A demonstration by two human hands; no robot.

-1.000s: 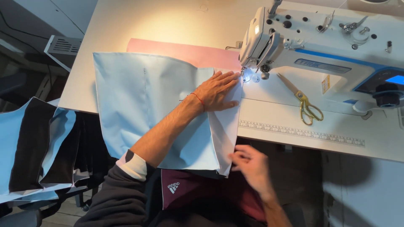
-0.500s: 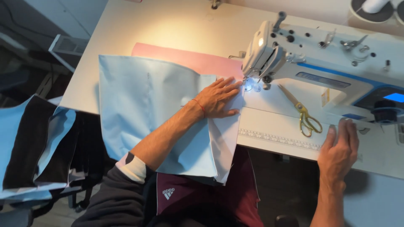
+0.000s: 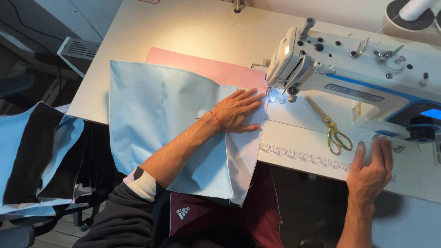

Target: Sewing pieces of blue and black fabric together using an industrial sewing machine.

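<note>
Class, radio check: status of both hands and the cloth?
Left hand flat on light blue cloth by needle. Right hand open on table edge. Scissors lie clear.

Warm overhead light brightens the white table [image 3: 183, 27]; the sewing machine [image 3: 349, 69] lamp throws a small glare spot beside the needle. Left margin dim — floor and fabric stack [image 3: 32, 156] in shadow — focus sharp throughout.

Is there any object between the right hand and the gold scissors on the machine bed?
Nothing visible lies between them. The right hand rests at the table's front edge, and the scissors lie just up and left of it on bare white surface.
</note>
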